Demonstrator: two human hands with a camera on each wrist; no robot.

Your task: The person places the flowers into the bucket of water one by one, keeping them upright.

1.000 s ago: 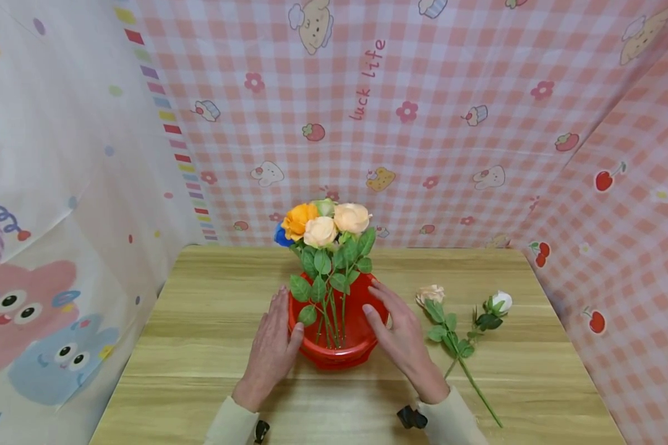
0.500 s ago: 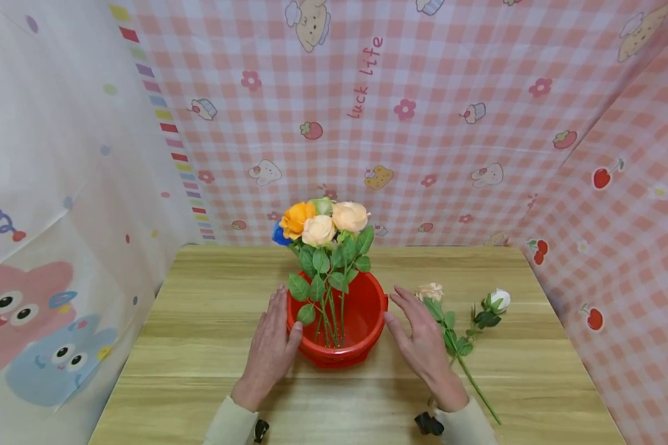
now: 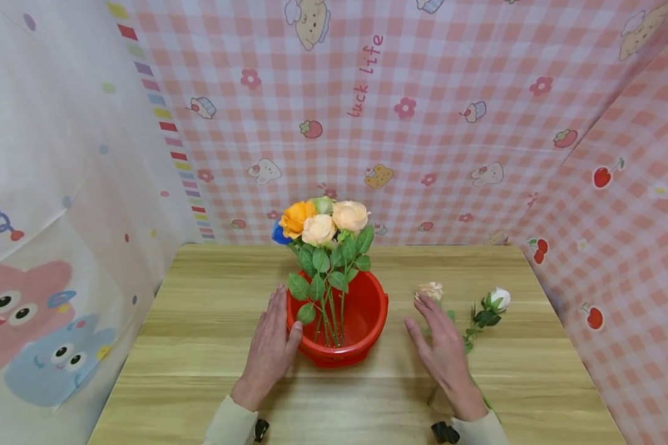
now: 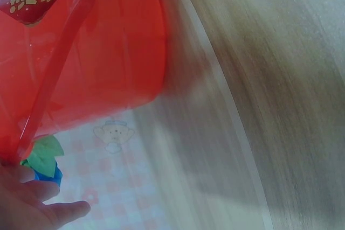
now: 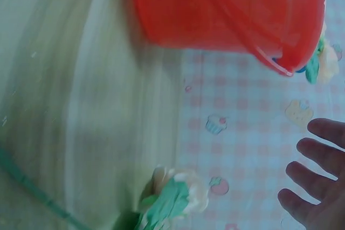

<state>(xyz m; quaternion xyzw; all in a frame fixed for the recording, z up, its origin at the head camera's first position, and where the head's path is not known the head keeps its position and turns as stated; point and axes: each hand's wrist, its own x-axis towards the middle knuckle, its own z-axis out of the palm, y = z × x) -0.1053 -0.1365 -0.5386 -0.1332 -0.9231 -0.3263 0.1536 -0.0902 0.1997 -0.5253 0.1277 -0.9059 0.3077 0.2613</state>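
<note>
A red bucket (image 3: 335, 357) stands mid-table with several artificial roses upright in it: an orange rose (image 3: 297, 220), peach roses (image 3: 351, 216), a blue rose (image 3: 280, 234) and a pale green rose (image 3: 324, 205). My left hand (image 3: 268, 355) rests along the bucket's left side, fingers straight, thumb at the rim. To the bucket's right, my right hand (image 3: 444, 349) hovers with spread fingers over a loose peach rose (image 3: 430, 290), covering much of its stem. In the right wrist view that hand holds nothing, and the rose lies below it. A white rose (image 3: 500, 300) lies farther right.
The wooden table (image 3: 200, 321) meets a pink checked cloth (image 3: 445, 154) at the back. Another pale patterned cloth (image 3: 89, 185) hangs on the left. The bucket's red handle (image 4: 51, 79) hangs down its side in the left wrist view.
My right hand has left the bucket's right rim and moved right, over the loose peach rose. My left hand stays at the bucket, which keeps its place.
</note>
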